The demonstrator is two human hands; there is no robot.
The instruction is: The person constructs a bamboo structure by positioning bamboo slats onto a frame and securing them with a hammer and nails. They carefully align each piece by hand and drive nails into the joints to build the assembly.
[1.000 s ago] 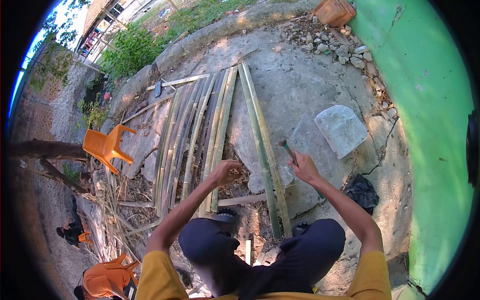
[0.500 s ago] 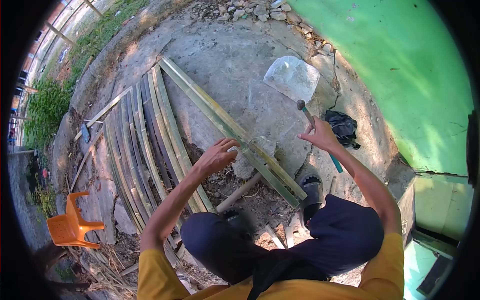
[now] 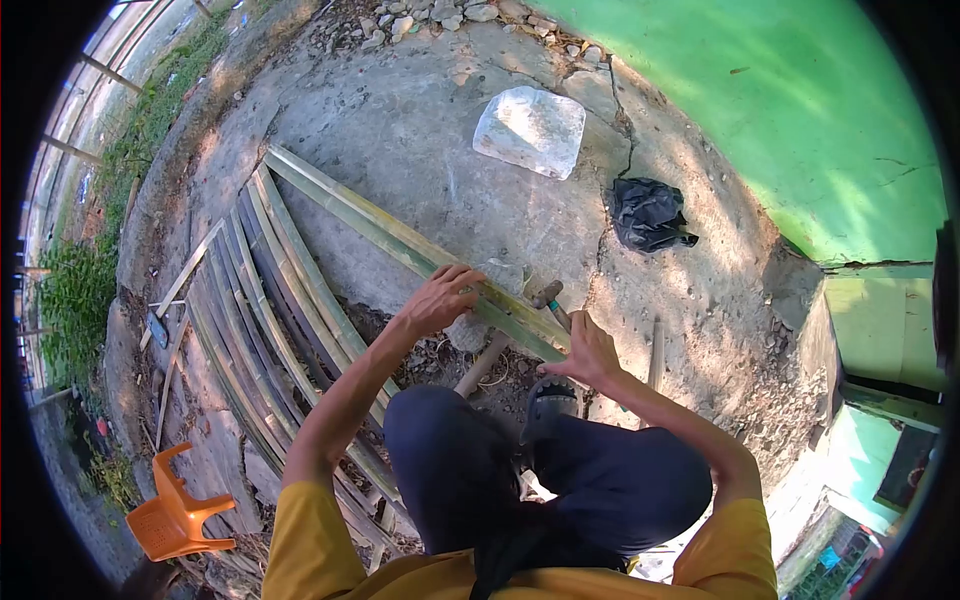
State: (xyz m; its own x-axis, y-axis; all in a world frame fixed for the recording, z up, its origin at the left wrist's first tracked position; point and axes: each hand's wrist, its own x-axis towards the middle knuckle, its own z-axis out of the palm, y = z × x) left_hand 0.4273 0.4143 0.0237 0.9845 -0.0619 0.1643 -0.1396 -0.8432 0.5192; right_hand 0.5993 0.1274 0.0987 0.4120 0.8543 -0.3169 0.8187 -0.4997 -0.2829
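Observation:
Two long bamboo strips (image 3: 370, 218) lie side by side, slanting from the upper left down to my knees. My left hand (image 3: 441, 301) is closed around their lower part, fingers over the top edge. Close to their near end is my right hand (image 3: 588, 352), wrapped around the hammer's teal handle. The hammer (image 3: 547, 294) has its dark head just above the strips' near end. Beneath the strips a round wooden piece (image 3: 482, 366) sticks out toward my feet.
More bamboo strips (image 3: 290, 265) are laid in a fan at left. An orange plastic chair (image 3: 178, 512) is at lower left. Beyond the strips are a pale flat slab (image 3: 530, 131) and a black plastic bag (image 3: 650, 214). A green wall (image 3: 780, 110) stands at right.
My right hand has come down and left with the hammer, to the strips' near end. My left hand has closed on the strips. The whole view has shifted.

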